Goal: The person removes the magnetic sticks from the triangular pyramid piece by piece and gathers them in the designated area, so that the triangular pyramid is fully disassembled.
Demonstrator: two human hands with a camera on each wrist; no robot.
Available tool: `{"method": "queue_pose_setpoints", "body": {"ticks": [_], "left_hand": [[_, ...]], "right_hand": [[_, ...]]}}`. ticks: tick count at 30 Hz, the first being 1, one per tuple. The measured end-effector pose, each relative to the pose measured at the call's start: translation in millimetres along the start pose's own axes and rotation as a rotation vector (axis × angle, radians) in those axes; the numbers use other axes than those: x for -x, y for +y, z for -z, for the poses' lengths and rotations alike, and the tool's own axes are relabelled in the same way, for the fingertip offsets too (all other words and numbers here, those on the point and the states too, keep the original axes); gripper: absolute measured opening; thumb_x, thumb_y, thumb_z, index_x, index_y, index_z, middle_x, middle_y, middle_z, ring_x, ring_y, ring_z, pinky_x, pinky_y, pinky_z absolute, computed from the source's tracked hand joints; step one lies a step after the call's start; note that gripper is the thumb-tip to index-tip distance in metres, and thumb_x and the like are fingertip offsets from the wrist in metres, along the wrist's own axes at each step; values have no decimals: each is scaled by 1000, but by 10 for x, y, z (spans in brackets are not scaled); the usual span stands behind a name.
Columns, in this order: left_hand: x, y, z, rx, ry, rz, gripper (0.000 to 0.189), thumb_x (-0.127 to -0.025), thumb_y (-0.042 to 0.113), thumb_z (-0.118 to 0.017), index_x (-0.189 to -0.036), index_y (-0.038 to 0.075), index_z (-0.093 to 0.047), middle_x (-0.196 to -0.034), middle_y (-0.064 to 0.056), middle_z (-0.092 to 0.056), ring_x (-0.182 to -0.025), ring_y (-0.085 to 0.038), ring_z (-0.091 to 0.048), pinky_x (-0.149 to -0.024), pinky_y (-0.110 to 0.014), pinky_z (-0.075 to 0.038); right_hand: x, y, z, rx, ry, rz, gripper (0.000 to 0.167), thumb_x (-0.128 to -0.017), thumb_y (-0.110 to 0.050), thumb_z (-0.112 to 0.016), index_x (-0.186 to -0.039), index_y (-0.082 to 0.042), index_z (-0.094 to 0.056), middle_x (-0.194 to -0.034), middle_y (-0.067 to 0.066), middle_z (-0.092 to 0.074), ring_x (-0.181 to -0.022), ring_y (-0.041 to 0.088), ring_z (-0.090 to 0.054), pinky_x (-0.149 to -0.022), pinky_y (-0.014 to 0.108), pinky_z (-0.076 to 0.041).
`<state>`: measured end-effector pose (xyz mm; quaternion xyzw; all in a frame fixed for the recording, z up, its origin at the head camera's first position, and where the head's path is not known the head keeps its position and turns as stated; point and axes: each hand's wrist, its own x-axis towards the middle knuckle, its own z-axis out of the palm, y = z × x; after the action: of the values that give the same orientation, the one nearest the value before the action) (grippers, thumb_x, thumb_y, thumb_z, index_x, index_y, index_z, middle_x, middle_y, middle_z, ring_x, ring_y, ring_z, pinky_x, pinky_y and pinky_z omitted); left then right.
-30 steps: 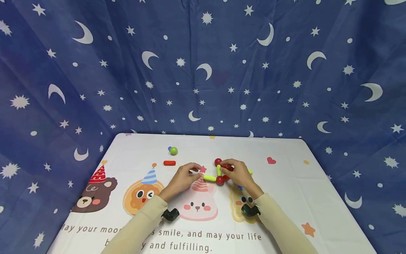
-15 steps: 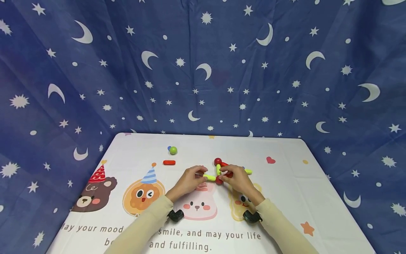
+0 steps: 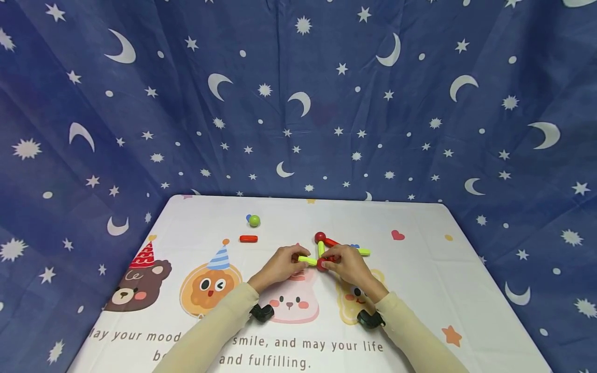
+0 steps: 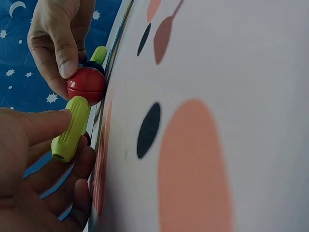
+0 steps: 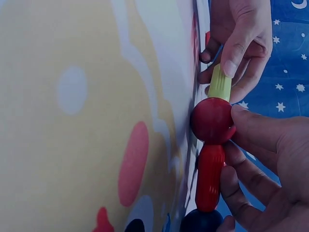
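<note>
My left hand (image 3: 282, 265) pinches a yellow-green toy rod (image 4: 72, 128) between thumb and fingers. Its far end meets a red ball (image 5: 212, 120), which my right hand (image 3: 347, 263) grips with thumb and fingers. From that ball a red rod (image 5: 210, 179) runs to a dark blue ball (image 5: 200, 222), partly cut off in the right wrist view. Another yellow-green rod (image 3: 321, 248) links the gripped ball to a farther red ball (image 3: 320, 237). A second red rod (image 3: 331, 242) leaves that one. Beyond the right hand a yellow-green rod (image 3: 364, 252) sticks out.
Back left on the white printed tablecloth (image 3: 420, 311) lie a green ball (image 3: 254, 221), a small blue thing (image 3: 249, 217) partly behind it, and a loose red rod (image 3: 249, 239). A blue star-and-moon curtain (image 3: 298, 129) stands behind the table.
My left hand has moved right and now holds the left rod closer to the red ball. The right hand has come down onto the near red ball, uncovering more of the far red rod.
</note>
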<state>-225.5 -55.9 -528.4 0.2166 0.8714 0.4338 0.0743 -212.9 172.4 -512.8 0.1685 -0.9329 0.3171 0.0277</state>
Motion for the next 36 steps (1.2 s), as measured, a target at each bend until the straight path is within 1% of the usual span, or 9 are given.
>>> {"method": "queue_pose_setpoints", "body": {"ticks": [5,8,13,18,23,26,28,31,36], "left_hand": [[-11,15,-7,-41,1,-7,18,-90,17,-71,-108,14,-72,-96,1,-68,-83,-9,-54,-76,-23,-45],[-11,18,-6,-60,-4,-11,14,-90,17,-71,-104,16,-73,-92,3,-67,-81,-8,-53,-74,-23,-44],[-11,19,-4,-67,-20,-25,13,-91,17,-70,-103,15,-73,-92,3,-67,-80,-9,-53,-75,-24,-44],[5,14,-2,-72,-29,-26,15,-92,17,-69,-106,15,-72,-93,4,-66,-79,-8,-52,-72,-23,-44],[33,-9,8,-83,-25,-57,13,-92,18,-69,-105,16,-72,-90,6,-66,-76,-6,-52,-70,-21,-44],[64,-16,52,-54,-16,-50,13,-92,18,-69,-105,17,-71,-93,5,-67,-77,-5,-55,-69,-20,-46],[90,-19,97,-21,-2,-26,14,-92,17,-69,-106,17,-71,-96,3,-67,-77,-7,-57,-66,-20,-48],[136,-35,171,14,26,11,17,-90,16,-71,-107,19,-70,-101,2,-68,-80,-10,-59,-66,-21,-49],[206,-95,293,13,78,28,22,-88,15,-74,-109,20,-71,-104,3,-69,-85,-11,-60,-74,-24,-50]], "right_hand": [[-14,-5,-2,14,-2,5,18,-78,-22,-82,-96,-20,-78,-95,-7,-74,-79,11,-53,-75,29,-45],[-21,-6,-1,18,-5,6,18,-79,-22,-82,-96,-20,-78,-94,-7,-74,-78,11,-51,-74,28,-44],[-27,-14,4,19,-6,0,16,-79,-22,-82,-94,-21,-78,-90,-9,-72,-76,11,-49,-72,28,-42],[-29,-14,-1,9,-9,-4,17,-79,-22,-82,-95,-21,-78,-93,-7,-73,-78,12,-50,-73,30,-42],[-26,-4,-6,4,-15,-4,16,-80,-22,-82,-95,-22,-78,-92,-7,-73,-79,12,-51,-73,29,-41],[-25,3,-8,12,-13,-13,15,-79,-23,-82,-94,-23,-78,-90,-9,-73,-78,12,-51,-73,29,-41],[-25,8,-8,13,-11,-21,16,-79,-23,-82,-94,-23,-78,-89,-10,-72,-78,12,-50,-73,28,-41],[-20,14,-6,6,-13,-34,16,-79,-22,-83,-94,-23,-78,-87,-11,-71,-78,12,-50,-73,29,-41],[-17,16,-9,-2,-26,-45,17,-78,-22,-83,-95,-22,-78,-86,-12,-71,-77,13,-50,-73,29,-41]]}}
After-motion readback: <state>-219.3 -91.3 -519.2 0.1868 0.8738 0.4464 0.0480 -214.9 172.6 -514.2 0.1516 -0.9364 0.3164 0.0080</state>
